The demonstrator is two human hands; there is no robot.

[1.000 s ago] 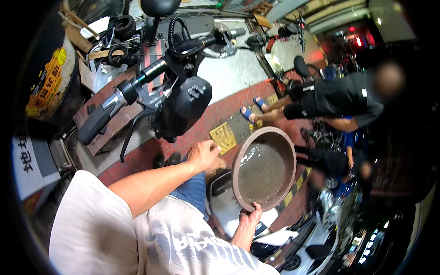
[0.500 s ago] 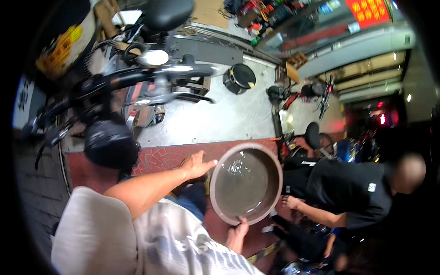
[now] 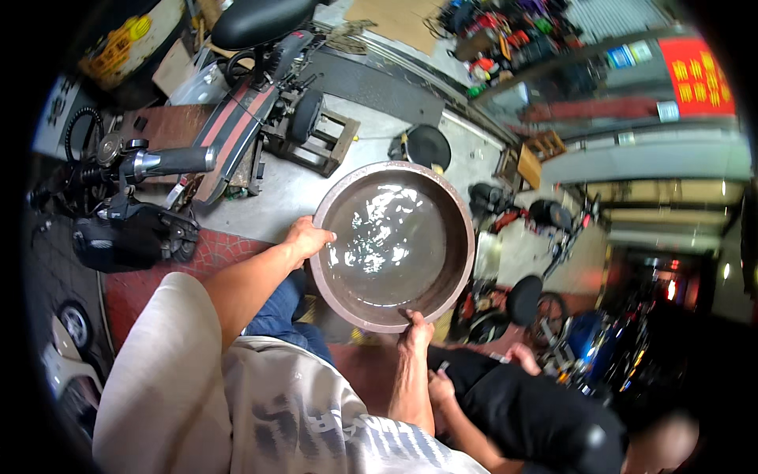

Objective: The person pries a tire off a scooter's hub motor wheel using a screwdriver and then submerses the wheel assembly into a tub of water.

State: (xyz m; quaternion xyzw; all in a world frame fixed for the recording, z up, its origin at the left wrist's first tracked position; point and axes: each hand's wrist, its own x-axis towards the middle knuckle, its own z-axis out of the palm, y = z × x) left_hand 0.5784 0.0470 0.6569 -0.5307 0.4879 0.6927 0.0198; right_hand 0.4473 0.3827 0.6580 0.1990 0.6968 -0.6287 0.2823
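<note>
A round brownish basin (image 3: 456, 245) with water (image 3: 379, 245) in it is held out in front of me. Bright reflections break up on the water's surface. My left hand (image 3: 306, 239) grips the basin's left side, thumb over the rim and fingers out of sight beneath. At the near edge my right hand (image 3: 416, 336) holds the rim too, its thumb on the inside and the other fingers mostly hidden below.
A scooter (image 3: 237, 130) stands at the left. Beyond the basin is a black round stool-like container (image 3: 426, 148). A person in black (image 3: 521, 403) is close at my right. Parked bikes (image 3: 553, 316) line the right side.
The basin has moved up and left in view, over the grey floor area. My left hand's fingers, spread beside the basin before, now close on its rim. The person in black is nearer and lower.
</note>
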